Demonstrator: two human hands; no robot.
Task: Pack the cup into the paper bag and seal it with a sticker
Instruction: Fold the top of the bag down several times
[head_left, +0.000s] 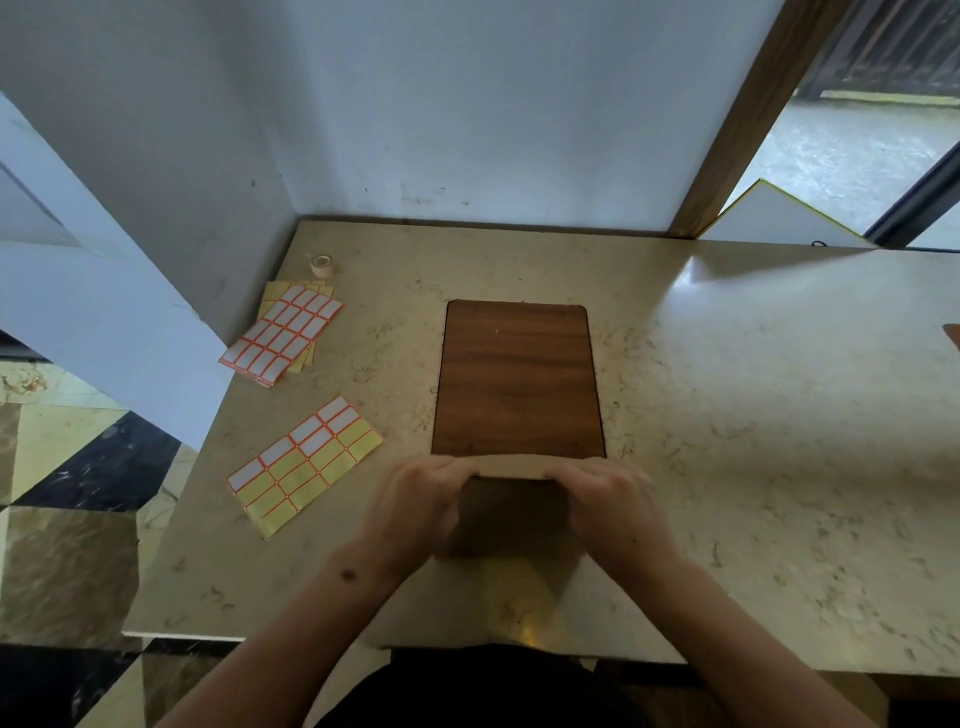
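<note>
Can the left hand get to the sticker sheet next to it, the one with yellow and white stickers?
Probably yes. The sticker sheet lies flat on the table just left of the left hand, nothing between them. But both hands are holding the paper bag, so it must let go first.

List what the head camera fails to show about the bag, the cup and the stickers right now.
- Cup: out of sight; whether it sits inside the paper bag cannot be told.
- Bag's top fold: its ends covered by the left hand and right hand.
- Near sticker sheet: any lettering too small.
- Roll by the wall: too small to identify.
</note>
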